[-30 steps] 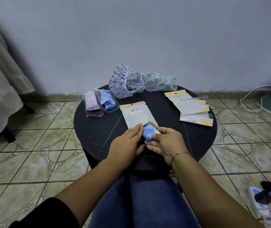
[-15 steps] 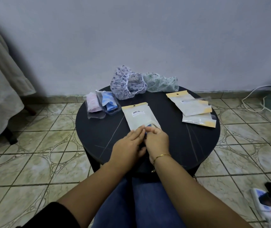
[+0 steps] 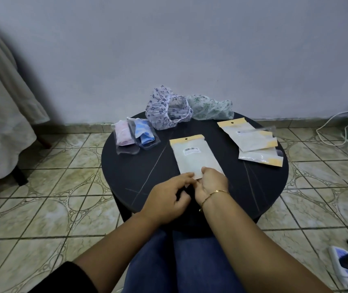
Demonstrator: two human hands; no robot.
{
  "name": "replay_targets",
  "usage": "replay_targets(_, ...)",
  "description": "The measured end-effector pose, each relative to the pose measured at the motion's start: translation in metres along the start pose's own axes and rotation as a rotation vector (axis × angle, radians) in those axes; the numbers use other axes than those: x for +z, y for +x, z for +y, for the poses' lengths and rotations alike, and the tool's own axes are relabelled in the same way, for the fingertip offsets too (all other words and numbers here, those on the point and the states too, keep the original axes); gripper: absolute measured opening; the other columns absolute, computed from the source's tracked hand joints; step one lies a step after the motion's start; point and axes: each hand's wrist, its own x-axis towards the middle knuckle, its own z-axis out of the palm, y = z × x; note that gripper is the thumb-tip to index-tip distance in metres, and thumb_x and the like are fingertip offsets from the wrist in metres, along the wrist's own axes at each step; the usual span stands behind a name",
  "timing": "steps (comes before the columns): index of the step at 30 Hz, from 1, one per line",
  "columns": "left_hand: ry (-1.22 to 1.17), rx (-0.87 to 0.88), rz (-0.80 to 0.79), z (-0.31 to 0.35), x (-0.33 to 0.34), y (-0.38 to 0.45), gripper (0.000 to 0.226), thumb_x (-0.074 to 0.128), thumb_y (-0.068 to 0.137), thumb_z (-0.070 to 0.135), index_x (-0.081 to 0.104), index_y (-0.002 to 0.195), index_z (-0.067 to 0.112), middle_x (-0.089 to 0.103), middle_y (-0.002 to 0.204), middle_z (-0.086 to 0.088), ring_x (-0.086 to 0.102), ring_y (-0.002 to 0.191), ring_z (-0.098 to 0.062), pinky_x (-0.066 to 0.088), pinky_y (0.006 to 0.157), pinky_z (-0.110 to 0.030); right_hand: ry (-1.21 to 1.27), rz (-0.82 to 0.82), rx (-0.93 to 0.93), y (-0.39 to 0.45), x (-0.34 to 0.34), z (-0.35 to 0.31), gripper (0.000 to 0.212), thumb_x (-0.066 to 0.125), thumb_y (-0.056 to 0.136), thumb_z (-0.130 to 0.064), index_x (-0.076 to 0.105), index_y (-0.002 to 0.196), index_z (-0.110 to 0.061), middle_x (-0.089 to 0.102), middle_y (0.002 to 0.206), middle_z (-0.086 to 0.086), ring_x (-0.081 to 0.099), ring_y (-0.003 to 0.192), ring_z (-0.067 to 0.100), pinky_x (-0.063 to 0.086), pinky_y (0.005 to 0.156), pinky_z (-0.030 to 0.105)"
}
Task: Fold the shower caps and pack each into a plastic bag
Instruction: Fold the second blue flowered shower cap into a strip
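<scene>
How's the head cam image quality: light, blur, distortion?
Head view: dim, bluish light with dark corners; the wall is evenly lit, no glare. Wide-angle bending curves the floor tiles near the edges. Slight motion blur on the left hand and right hand; the round table stays sharp.

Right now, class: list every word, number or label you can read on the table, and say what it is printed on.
None can be read.
Barcode sticker on the middle plastic bag: print too blurred.
Small barcode label on the empty bags at right: too small.
</scene>
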Motion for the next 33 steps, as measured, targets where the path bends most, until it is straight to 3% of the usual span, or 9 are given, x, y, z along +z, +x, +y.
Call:
replay_targets(5,-0.333,-0.434,0.285,0.011,-0.008,0.019,0.019,0.055,0.091,0.027,0.059,0.11,0.025,0.065,0.099,0.012,0.061,0.09,0.0,0.051,0.086,-0.028,0.094,-0.043,-0.023,0.001,-0.007,0.001,0.041,0.04,0.088,0.012,0.053,0.124,-0.003,0.062,0.118,0.018,0.063,0.102,0.034,0.054,0.078,0.044)
replay_targets(10,-0.794,-0.768,0.277,0.013,-0.013,0.054,0.062,0.071,0.082,0.03,0.039,0.133,0.012,0.063,0.115,-0.005,0.065,0.1,-0.02,0.051,0.093,-0.042,0.178,-0.171,0.038,-0.005,0.001,0.005,0.036,0.041,0.09,0.011,0.053,0.122,0.002,0.062,0.115,0.023,0.063,0.101,0.037,0.052,0.087,0.05)
replay_targets(17,-0.794,-0.649,0.514,0.002,-0.053,0.077,0.042,0.069,0.083,0.007,0.049,0.119,0.012,0.069,0.101,-0.004,0.067,0.09,-0.018,0.055,0.083,-0.037,0.049,-0.381,0.141,-0.011,0.036,0.004,0.025,0.043,0.091,0.009,0.055,0.113,0.004,0.064,0.101,0.019,0.063,0.089,0.028,0.049,0.087,0.038)
replay_targets(20,-0.764,-0.655,0.597,-0.017,-0.082,0.087,0.047,0.071,0.082,0.009,0.049,0.123,0.012,0.068,0.108,-0.009,0.067,0.094,-0.024,0.054,0.086,-0.043,-0.217,-0.48,0.159,-0.014,0.053,0.001,0.012,0.045,0.094,0.0,0.057,0.096,-0.001,0.063,0.09,0.015,0.061,0.079,0.024,0.051,0.077,0.034)
replay_targets(22,-0.756,-0.682,0.648,-0.03,-0.101,0.093,0.046,0.071,0.081,0.009,0.051,0.123,0.01,0.067,0.109,-0.013,0.066,0.094,-0.03,0.054,0.084,-0.049,-0.537,-0.451,-0.016,-0.01,0.065,0.001,0.017,0.049,0.093,-0.008,0.058,0.079,-0.009,0.06,0.07,0.007,0.052,0.056,0.017,0.044,0.051,0.025)
replay_targets(24,-0.773,-0.721,0.671,-0.046,-0.117,0.099,0.042,0.069,0.083,0.007,0.054,0.122,0.006,0.066,0.109,-0.015,0.066,0.093,-0.032,0.055,0.079,-0.049,-0.769,-0.334,-0.318,0.004,0.078,0.001,0.023,0.053,0.09,-0.015,0.054,0.067,-0.014,0.048,0.06,0.0,0.04,0.052,0.015,0.03,0.044,0.022)
replay_targets(26,-0.803,-0.754,0.679,-0.063,-0.128,0.103,0.039,0.068,0.083,0.005,0.056,0.121,0.001,0.066,0.111,-0.019,0.066,0.092,-0.034,0.056,0.075,-0.044,-0.794,-0.293,-0.462,0.017,0.091,0.002,0.019,0.056,0.091,-0.026,0.053,0.078,-0.013,0.047,0.068,-0.002,0.043,0.06,0.013,0.031,0.047,0.021)
replay_targets(29,-0.817,-0.825,0.666,-0.084,-0.138,0.11,0.028,0.064,0.086,0.004,0.058,0.113,0.0,0.066,0.105,-0.017,0.064,0.076,-0.028,0.056,0.056,-0.03,-0.736,-0.428,-0.345,0.031,0.114,0.006,0.028,0.055,0.092,-0.035,0.051,0.109,-0.013,0.055,0.094,0.002,0.049,0.074,0.012,0.038,0.057,0.024)
replay_targets(33,-0.796,-0.841,0.614,-0.106,-0.144,0.128,0.027,0.06,0.089,0.003,0.056,0.116,0.002,0.062,0.105,-0.013,0.062,0.074,-0.021,0.054,0.048,-0.02,-0.776,-0.473,-0.292,0.049,0.143,0.012,0.019,0.055,0.091,-0.012,0.06,0.11,-0.012,0.061,0.097,0.006,0.052,0.071,0.014,0.036,0.05,0.02)
